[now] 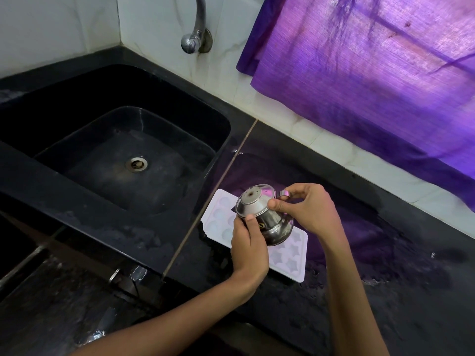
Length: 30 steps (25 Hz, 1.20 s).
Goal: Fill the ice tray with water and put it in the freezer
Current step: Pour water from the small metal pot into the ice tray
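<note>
Presently, a tilted steel kettle (264,217) is grasped by both grips, left hand (248,249) and right hand (308,210), above the white ice tray (290,255) laid on the black tabletop (385,291).

Sink (77,104): black, sunk into the dark counter, its round metal drain (136,163) mid-floor.
Tap (196,27): chrome, mounted on the white tiled wall (59,24) behind the sink.
Curtain (372,73): purple, hanging down to the counter's (385,291) back edge.
</note>
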{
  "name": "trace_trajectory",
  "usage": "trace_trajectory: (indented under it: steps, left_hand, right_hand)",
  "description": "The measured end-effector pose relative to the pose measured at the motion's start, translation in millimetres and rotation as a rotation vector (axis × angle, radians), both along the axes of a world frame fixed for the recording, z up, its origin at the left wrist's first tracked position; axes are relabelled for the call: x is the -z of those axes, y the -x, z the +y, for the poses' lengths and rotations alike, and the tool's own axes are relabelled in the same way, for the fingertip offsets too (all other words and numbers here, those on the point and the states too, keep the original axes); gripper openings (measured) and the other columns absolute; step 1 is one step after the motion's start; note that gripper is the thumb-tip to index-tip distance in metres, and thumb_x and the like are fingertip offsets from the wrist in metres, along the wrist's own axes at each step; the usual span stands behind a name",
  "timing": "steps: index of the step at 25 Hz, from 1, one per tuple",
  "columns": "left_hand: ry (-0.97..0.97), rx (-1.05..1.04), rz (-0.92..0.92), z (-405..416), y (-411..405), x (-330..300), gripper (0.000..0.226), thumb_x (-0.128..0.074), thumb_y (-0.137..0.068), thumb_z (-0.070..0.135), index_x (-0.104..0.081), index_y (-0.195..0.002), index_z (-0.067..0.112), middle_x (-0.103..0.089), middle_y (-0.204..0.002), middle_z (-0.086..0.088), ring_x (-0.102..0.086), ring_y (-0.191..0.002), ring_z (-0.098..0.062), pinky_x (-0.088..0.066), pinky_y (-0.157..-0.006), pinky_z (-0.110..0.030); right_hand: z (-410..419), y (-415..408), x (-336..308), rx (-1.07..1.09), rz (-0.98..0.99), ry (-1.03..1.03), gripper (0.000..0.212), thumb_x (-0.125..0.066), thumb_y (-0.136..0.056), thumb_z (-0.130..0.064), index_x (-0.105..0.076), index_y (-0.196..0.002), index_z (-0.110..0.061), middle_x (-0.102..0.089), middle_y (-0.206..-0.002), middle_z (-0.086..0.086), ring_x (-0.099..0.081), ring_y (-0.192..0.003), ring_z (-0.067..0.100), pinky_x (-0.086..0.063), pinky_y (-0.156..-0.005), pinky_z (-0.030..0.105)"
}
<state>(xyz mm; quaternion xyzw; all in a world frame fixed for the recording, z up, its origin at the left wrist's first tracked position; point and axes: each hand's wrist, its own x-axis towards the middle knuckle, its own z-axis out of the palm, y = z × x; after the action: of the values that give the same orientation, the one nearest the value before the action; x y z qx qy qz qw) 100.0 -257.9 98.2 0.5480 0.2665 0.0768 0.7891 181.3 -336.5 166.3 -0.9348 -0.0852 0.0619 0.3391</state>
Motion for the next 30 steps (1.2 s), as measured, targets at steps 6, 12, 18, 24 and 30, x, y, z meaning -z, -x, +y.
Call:
trace_trajectory:
  steps: [6, 12, 18, 24, 30]
  left_hand:
    - [0.03, 0.032, 0.029, 1.0, 1.7, -1.8, 0.02, -0.026, -0.101, 0.032, -0.045, -0.108, 0.028, -0.055, -0.095, 0.018, -0.051, -0.086, 0.007, -0.038, -0.078, -0.015]
    - [0.031, 0.032, 0.038, 0.1, 3.2, -3.3, 0.021, -0.027, -0.101, 0.032, -0.045, -0.109, 0.026, -0.056, -0.1, 0.011, -0.053, -0.09, -0.002, -0.038, -0.08, -0.016]
    - [0.021, 0.034, 0.027, -0.1, 3.2, -1.8, 0.021, -0.027, -0.101, 0.032, -0.045, -0.109, 0.027, -0.056, -0.096, 0.016, -0.053, -0.089, 0.001, -0.037, -0.084, -0.02]
    - [-0.008, 0.012, -0.004, -0.9, 3.1, -0.4, 0.034, -0.028, -0.101, 0.032, -0.048, -0.124, 0.018, -0.06, -0.112, 0.005, -0.057, -0.102, -0.01, -0.04, -0.087, -0.022]
    - [-0.096, 0.006, -0.063, 1.6, 2.6, 0.8, 0.04, -0.03, -0.1, 0.032, -0.042, -0.137, 0.021, -0.056, -0.128, 0.005, -0.053, -0.116, -0.009, -0.042, -0.099, -0.025]
  right_hand:
    - [3.2, 0.6, -0.3, 0.008, -0.008, 0.052, 0.036, -0.083, -0.059, -0.045, -0.069, -0.073, -0.015, -0.071, -0.075, -0.003, -0.066, -0.075, 0.013, -0.051, -0.068, 0.032]
    - [2.3, 1.3, -0.7, 0.016, 0.003, 0.058, 0.039, -0.082, -0.058, -0.046, -0.071, -0.075, -0.014, -0.071, -0.075, -0.003, -0.067, -0.077, 0.016, -0.053, -0.071, 0.036]
    - [1.0, 4.3, -1.5, 0.025, 0.001, 0.041, 0.035, -0.083, -0.057, -0.046, -0.069, -0.071, -0.016, -0.071, -0.074, -0.003, -0.067, -0.075, 0.015, -0.053, -0.071, 0.037]
    - [-0.2, 6.8, -1.0, 0.047, 0.021, -0.012, 0.035, -0.082, -0.055, -0.046, -0.069, -0.07, -0.018, -0.071, -0.075, -0.005, -0.067, -0.077, 0.013, -0.057, -0.076, 0.039]
    - [-5.2, 14.4, 0.5, 0.072, 0.031, -0.15, 0.052, -0.076, -0.043, -0.061, -0.07, -0.071, -0.018, -0.071, -0.075, -0.006, -0.068, -0.081, 0.012, -0.056, -0.081, 0.045]
